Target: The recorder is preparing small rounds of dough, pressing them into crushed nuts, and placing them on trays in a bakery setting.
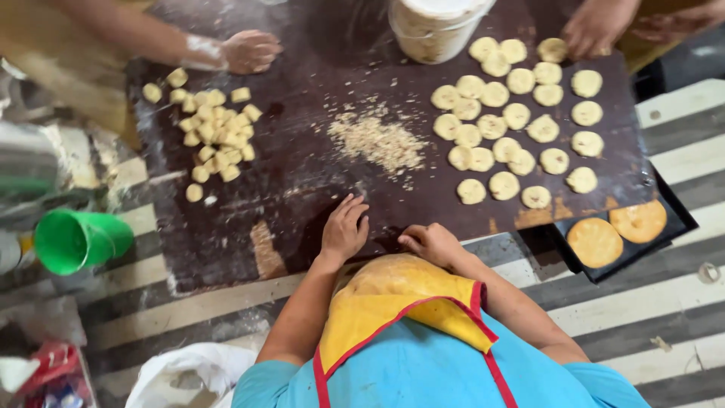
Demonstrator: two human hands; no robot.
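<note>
My left hand (343, 228) lies flat on the near edge of a dark floured board (302, 68), fingers spread, holding nothing. My right hand (432, 243) rests beside it on the same edge with its fingers curled under; nothing shows in it. A patch of pale crumbs (377, 141) lies on the board just beyond both hands. Several flattened dough discs (513, 113) are laid in rows to the right. A heap of small dough lumps (217, 132) sits to the left. My yellow apron (400, 298) over a blue shirt fills the bottom.
Another person's floured hand (251, 51) rests at the board's far left, and other hands (598, 26) touch the far right corner. A white bucket (436, 26) stands at the far edge. A black tray (672, 219) with two golden discs lies right. A green cup (75, 240) lies left.
</note>
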